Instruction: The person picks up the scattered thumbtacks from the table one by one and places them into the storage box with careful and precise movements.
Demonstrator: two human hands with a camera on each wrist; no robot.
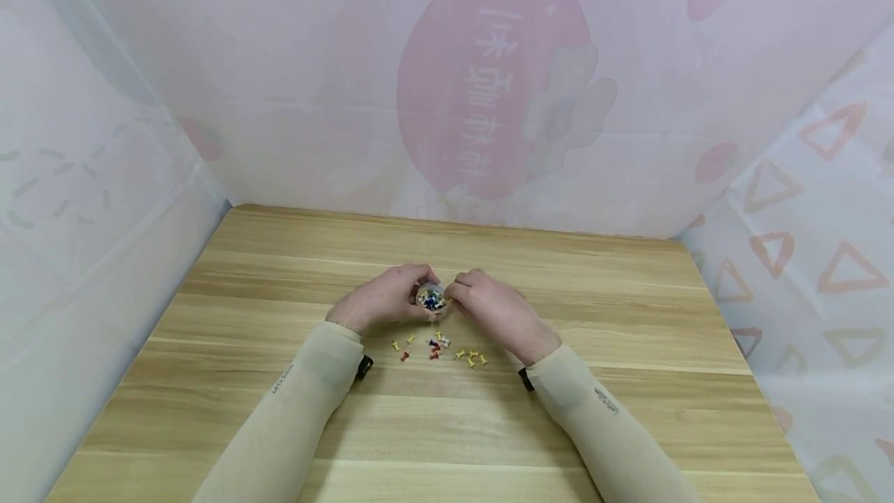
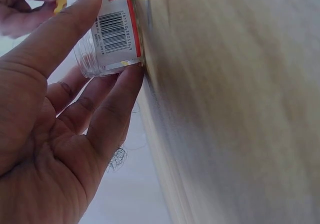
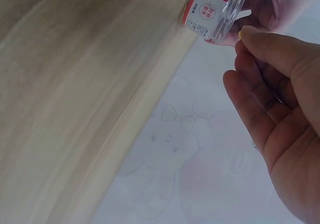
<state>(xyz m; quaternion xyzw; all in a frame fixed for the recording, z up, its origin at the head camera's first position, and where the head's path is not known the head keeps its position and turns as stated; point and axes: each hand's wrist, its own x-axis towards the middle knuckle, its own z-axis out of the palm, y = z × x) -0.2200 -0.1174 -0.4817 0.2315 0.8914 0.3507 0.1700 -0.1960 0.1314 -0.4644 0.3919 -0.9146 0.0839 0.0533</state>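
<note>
A clear round jar (image 2: 116, 32) with a red-and-white barcode label stands upright on the table, with push pins of mixed colours inside. My left hand (image 1: 386, 295) holds it, thumb on one side and fingers curled round the other. Between thumb and forefinger my right hand (image 1: 494, 309) pinches a yellow push pin (image 2: 60, 4), close beside the jar's open mouth. In the right wrist view only a small bit of that pin (image 3: 240, 35) peeks out from the fingertips.
On the wooden table (image 1: 447, 425), in front of the jar, lie several loose push pins: yellow ones (image 1: 472, 356) to the right, with red (image 1: 405, 356), blue (image 1: 432, 342) and white (image 1: 445, 341) ones nearby. A printed cloth wall (image 1: 314, 146) rises behind the table.
</note>
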